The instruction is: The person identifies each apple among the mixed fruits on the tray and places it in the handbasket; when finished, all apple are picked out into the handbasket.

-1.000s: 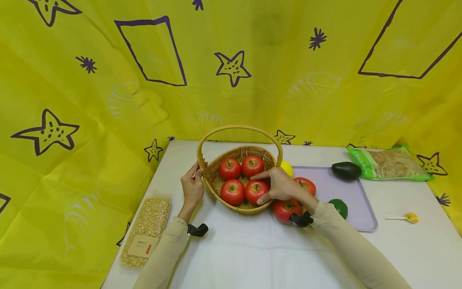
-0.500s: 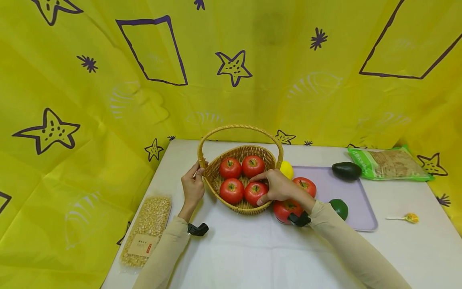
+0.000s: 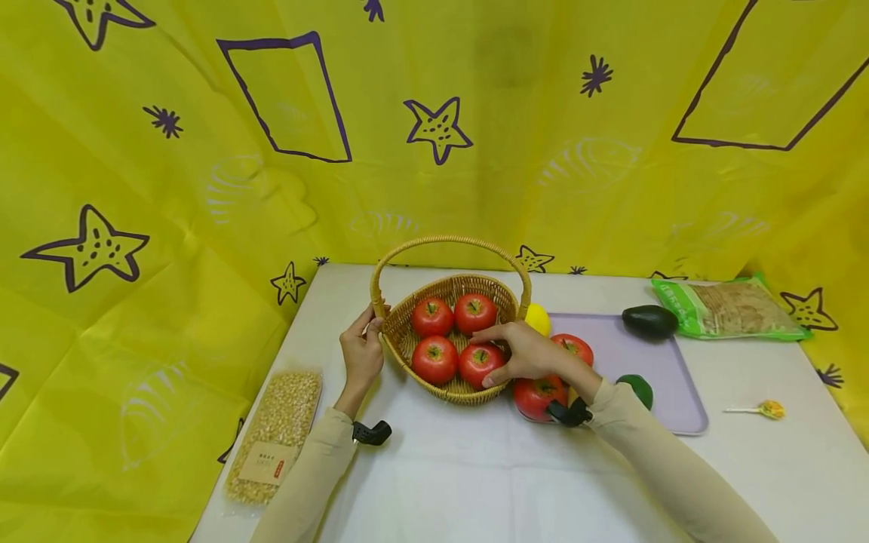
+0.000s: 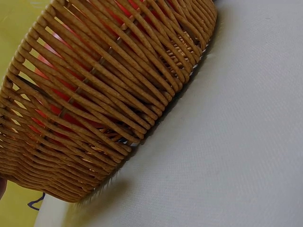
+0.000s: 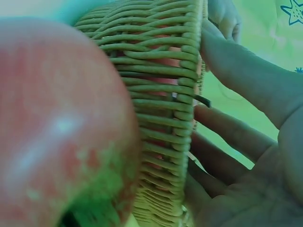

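Note:
A wicker basket (image 3: 462,398) with an arched handle stands mid-table, with several red apples inside. My left hand (image 3: 362,356) pinches the basket's left rim by the handle's base; in the left wrist view the woven wall (image 4: 109,71) fills the upper left. My right hand (image 3: 532,351) reaches over the right rim and holds the front-right apple (image 3: 477,366) between thumb and fingers, low in the basket. In the right wrist view the right fingers (image 5: 232,125) go past the rim, and that apple is mostly hidden. A nearer apple (image 5: 57,109) lies outside the basket.
Right of the basket is a lilac tray (image 3: 686,400). About it lie a yellow fruit (image 3: 538,320), apples (image 3: 539,396), an avocado (image 3: 649,323) and a green fruit (image 3: 637,391). Farther right are a green-edged food bag (image 3: 736,308) and a lollipop (image 3: 772,409). A corn-kernel pack (image 3: 281,415) lies left.
Almost nothing moves. Both hands keep their places on the basket and the apple; the view shifts very slightly.

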{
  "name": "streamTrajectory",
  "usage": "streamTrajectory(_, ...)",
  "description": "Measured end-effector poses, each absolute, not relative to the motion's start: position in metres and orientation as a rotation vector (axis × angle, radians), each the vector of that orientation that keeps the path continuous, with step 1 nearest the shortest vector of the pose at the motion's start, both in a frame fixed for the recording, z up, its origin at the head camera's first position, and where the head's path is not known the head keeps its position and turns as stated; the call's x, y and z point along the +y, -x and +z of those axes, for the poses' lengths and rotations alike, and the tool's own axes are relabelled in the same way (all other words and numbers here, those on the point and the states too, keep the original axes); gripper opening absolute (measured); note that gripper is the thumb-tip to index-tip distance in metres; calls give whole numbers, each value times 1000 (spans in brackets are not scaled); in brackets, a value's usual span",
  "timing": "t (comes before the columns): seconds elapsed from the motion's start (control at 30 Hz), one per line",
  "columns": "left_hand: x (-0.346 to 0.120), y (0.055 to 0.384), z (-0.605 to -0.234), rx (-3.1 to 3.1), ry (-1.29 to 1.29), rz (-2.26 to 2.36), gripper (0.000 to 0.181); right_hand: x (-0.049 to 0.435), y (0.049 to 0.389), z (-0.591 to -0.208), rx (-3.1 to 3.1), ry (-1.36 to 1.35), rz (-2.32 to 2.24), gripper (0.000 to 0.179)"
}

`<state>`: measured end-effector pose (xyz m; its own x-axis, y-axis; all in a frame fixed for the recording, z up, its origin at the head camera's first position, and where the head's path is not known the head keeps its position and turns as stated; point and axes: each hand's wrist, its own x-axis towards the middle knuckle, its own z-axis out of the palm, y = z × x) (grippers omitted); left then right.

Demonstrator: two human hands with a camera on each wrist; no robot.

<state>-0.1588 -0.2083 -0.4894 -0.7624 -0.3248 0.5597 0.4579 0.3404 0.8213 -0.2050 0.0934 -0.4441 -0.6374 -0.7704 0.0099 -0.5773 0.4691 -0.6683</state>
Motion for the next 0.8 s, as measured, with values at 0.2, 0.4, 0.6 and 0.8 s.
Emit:
streamTrajectory(0.2, -208, 158, -489, -1930, 112, -1504, 31, 108, 204, -436, 2380, 1073, -1096, 59)
streamTrajectory(0.4, -207, 158, -488, -1935, 102, -1510, 31, 137, 207, -423, 2252, 979, -1377, 42)
streamTrajectory(0.6, -209, 157, -488, -1942, 115, -1515, 31, 170, 214, -415, 2229, 858, -1556, 46)
streamTrajectory(0.8, -208, 158, -489, -1934, 119, -1506, 30, 196, 222, -418, 2292, 812, -1578, 71)
